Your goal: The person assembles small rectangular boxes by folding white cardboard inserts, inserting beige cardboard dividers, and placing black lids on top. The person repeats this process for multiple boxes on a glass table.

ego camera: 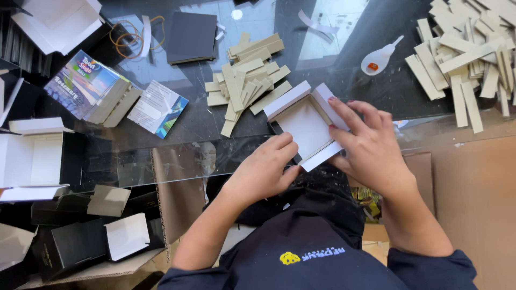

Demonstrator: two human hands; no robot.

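A small white square box tray (pixel 301 122) with raised cardboard walls lies on the glass tabletop (pixel 355 59). My left hand (pixel 266 169) presses on its near left wall, fingers curled over the edge. My right hand (pixel 368 145) grips its right wall, fingertips on the rim. Both hands hold the tray between them.
A loose pile of grey cardboard strips (pixel 247 80) lies just behind the tray, and a bigger heap (pixel 467 48) sits at the far right. A white glue bottle (pixel 379 58), a black board stack (pixel 191 37), rubber bands (pixel 129 37), colourful leaflets (pixel 88 86) and black-and-white boxes (pixel 80 241) fill the left.
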